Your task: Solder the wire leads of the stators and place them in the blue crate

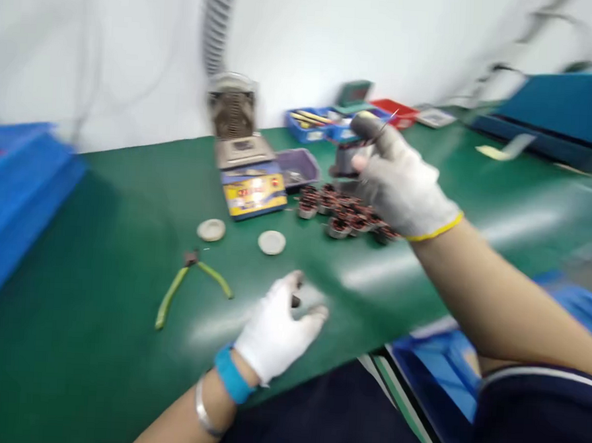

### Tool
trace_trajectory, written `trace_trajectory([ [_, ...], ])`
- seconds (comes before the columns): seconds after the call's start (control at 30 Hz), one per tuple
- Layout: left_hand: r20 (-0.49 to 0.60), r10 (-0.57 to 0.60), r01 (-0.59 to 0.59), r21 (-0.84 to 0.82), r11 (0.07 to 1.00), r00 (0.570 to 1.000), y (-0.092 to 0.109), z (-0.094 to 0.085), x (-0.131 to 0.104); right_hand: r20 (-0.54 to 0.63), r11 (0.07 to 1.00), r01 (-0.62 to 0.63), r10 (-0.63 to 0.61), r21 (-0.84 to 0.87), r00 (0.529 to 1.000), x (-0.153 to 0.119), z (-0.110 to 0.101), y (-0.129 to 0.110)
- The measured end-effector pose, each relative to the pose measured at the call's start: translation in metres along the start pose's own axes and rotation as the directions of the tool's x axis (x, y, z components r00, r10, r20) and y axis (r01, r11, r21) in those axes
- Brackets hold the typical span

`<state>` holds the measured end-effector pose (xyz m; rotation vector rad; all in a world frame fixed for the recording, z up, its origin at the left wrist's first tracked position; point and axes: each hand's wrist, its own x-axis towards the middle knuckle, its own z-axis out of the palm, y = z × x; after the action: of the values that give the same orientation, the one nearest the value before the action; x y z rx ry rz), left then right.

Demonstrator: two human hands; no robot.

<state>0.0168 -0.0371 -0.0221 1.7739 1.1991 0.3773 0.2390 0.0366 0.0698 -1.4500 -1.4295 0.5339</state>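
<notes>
While my right hand (pixel 402 184) clamps a grey part (pixel 347 159) over copper-coloured coils (pixel 340 220), my left hand (pixel 276 333) holds its fingers apart.

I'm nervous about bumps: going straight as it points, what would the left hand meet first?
Probably the pile of copper-wound coils, across green tabletop, though how high the left hand sits is unclear.

The right hand (pixel 401 187) holds what may be a metal part (pixel 347 161).
</notes>
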Motion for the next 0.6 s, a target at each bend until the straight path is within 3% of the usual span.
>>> trace_trajectory([
  [0.1,-0.042,-0.013,0.016,0.073,0.997,0.999,-0.003,0.007,0.004,-0.227,0.983,-0.095,0.058,-0.155,0.972,-0.097,-0.040,0.038],
  [0.17,-0.042,-0.018,0.023,0.122,0.992,0.999,-0.003,0.010,0.006,-0.404,0.905,-0.275,0.131,-0.324,0.906,-0.162,-0.068,0.060],
  [0.2,-0.041,-0.021,0.026,0.141,0.990,0.999,-0.001,0.011,0.006,-0.473,0.837,-0.379,0.168,-0.396,0.865,-0.192,-0.082,0.069],
  [0.27,-0.036,-0.030,0.036,0.163,0.986,0.999,0.002,0.012,0.003,-0.588,0.561,-0.616,0.261,-0.553,0.766,-0.247,-0.113,0.084],
  [0.33,-0.040,-0.060,0.067,0.176,0.982,0.997,0.007,0.012,-0.001,-0.633,0.418,-0.704,0.318,-0.574,0.705,-0.289,-0.142,0.098],
  [0.43,-0.059,-0.086,0.096,0.195,0.976,0.995,0.011,0.013,-0.004,-0.618,0.309,-0.713,0.357,-0.630,0.701,-0.326,-0.177,0.118],
  [0.6,-0.044,-0.030,0.038,0.198,0.979,0.999,0.008,0.015,-0.002,-0.577,0.174,-0.653,0.340,-0.737,0.742,-0.340,-0.202,0.141],
])
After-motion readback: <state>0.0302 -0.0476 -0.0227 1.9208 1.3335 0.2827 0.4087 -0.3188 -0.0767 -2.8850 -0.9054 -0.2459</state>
